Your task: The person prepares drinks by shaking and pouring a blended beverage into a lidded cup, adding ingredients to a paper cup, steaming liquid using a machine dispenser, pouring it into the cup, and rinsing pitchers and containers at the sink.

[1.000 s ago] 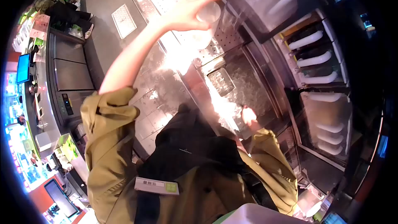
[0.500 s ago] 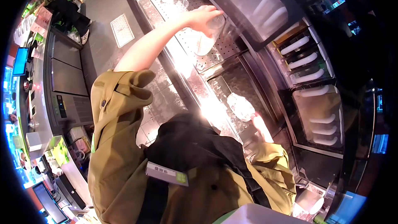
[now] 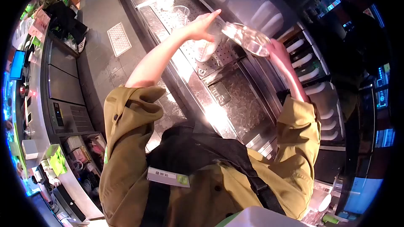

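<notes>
My left hand point(image 3: 200, 27) is curved around the upper part of a clear cup with markings point(image 3: 205, 51), thumb and fingers on opposite sides of its rim. The cup stands on a perforated metal tray. My right hand point(image 3: 278, 52) is closed on the handle end of a shiny ice scoop point(image 3: 247, 38). The scoop is raised, its front end at the mouth of the cup. Whether anything is falling from it is hard to make out. Below lies an ice bin point(image 3: 246, 107) filled with ice.
Other clear containers point(image 3: 181, 14) stand on the drain tray point(image 3: 191, 2) farther back. At the right are lidded compartments with white handles point(image 3: 303, 61). A metal ledge point(image 3: 214, 111) runs along the front. Another person point(image 3: 67, 17) is at the counter far left.
My right hand has lifted the scoop out of the ice bin, up and to the cup. My left hand stays at the cup with its fingers a little straighter.
</notes>
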A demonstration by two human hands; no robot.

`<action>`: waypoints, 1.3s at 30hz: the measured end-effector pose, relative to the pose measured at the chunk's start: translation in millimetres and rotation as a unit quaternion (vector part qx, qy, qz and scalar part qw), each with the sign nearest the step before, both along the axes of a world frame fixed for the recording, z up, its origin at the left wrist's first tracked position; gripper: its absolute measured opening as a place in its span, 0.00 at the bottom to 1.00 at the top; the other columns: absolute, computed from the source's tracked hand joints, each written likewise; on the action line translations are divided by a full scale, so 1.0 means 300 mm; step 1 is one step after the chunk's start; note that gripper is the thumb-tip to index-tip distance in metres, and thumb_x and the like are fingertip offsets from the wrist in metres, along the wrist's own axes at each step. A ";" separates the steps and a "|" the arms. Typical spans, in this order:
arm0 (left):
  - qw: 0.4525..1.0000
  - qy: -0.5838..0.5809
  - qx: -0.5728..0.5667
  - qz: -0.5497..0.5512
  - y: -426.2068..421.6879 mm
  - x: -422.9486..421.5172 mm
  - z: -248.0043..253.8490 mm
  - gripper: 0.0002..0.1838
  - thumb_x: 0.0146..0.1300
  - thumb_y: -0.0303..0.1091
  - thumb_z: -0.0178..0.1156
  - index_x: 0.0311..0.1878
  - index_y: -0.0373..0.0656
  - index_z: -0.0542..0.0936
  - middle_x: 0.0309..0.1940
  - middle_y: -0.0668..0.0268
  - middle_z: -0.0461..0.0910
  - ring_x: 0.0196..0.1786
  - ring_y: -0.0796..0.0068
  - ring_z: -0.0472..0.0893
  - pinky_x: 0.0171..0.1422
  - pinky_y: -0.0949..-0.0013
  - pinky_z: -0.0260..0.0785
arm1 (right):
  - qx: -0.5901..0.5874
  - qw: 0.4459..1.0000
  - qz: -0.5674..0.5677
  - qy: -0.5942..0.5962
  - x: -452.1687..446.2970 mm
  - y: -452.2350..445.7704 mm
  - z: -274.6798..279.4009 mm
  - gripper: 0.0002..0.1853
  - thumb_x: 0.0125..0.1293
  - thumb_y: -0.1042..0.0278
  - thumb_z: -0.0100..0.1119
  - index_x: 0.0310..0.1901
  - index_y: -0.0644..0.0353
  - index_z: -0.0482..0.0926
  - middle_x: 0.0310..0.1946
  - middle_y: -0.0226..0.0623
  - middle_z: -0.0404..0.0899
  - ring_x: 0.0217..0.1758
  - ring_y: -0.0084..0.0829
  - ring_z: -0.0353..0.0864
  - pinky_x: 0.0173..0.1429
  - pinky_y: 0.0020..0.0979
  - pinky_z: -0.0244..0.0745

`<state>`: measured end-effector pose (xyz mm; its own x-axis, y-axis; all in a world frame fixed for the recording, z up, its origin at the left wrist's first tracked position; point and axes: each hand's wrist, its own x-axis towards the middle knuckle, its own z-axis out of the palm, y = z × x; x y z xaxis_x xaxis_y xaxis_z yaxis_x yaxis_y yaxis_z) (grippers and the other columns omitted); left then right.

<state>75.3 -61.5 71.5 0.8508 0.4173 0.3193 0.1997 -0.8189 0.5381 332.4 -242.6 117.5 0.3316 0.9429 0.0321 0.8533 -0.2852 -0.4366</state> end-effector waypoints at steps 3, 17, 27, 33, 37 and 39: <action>1.000 -0.009 -0.009 0.011 -0.014 -0.006 0.015 0.58 0.37 0.33 0.69 0.68 0.46 0.40 0.61 0.44 0.55 0.65 0.50 0.55 0.68 0.60 0.51 | 0.028 0.989 0.010 -0.145 -0.073 0.094 0.092 0.16 0.59 0.61 0.39 0.35 0.64 0.73 0.33 0.49 0.76 0.39 0.48 0.75 0.42 0.42 0.67; 0.997 -0.056 0.033 0.040 -0.018 -0.020 -0.039 0.57 0.38 0.43 0.71 0.67 0.46 0.43 0.63 0.42 0.50 0.66 0.47 0.52 0.68 0.56 0.48 | 0.040 0.990 -0.025 -0.133 0.022 0.035 0.033 0.17 0.60 0.58 0.42 0.35 0.65 0.74 0.31 0.55 0.74 0.38 0.54 0.73 0.39 0.44 0.66; 0.832 -0.266 -0.245 0.422 0.056 -0.393 -0.503 0.16 0.60 0.35 0.54 0.48 0.36 0.73 0.46 0.56 0.73 0.48 0.70 0.75 0.51 0.71 0.67 | -0.257 0.936 -0.077 -0.228 -0.236 -0.200 -0.610 0.16 0.53 0.51 0.56 0.24 0.59 0.77 0.22 0.42 0.78 0.29 0.37 0.80 0.34 0.37 0.75; 0.769 -0.313 -0.318 0.457 0.308 -0.750 -0.615 0.14 0.62 0.35 0.52 0.47 0.37 0.74 0.39 0.61 0.75 0.42 0.74 0.76 0.49 0.74 0.66 | -0.365 0.917 -0.022 -0.160 -0.425 -0.106 -0.608 0.15 0.57 0.60 0.45 0.30 0.59 0.80 0.31 0.46 0.79 0.39 0.44 0.80 0.41 0.40 0.75; 0.707 -0.316 -0.329 0.541 0.575 -1.132 -0.620 0.12 0.62 0.34 0.52 0.44 0.38 0.75 0.30 0.69 0.75 0.34 0.83 0.73 0.38 0.78 0.66 | -0.373 0.924 -0.068 -0.050 -0.791 0.033 -0.360 0.20 0.59 0.52 0.44 0.35 0.60 0.80 0.31 0.47 0.79 0.37 0.44 0.79 0.43 0.43 0.72; 0.717 -0.315 -0.301 0.543 0.761 -1.309 -0.689 0.11 0.62 0.34 0.52 0.42 0.38 0.75 0.27 0.71 0.75 0.30 0.85 0.71 0.34 0.80 0.64 | -0.267 0.959 -0.056 0.078 -0.962 0.264 -0.369 0.18 0.59 0.56 0.45 0.34 0.62 0.80 0.23 0.45 0.79 0.31 0.42 0.80 0.38 0.39 0.73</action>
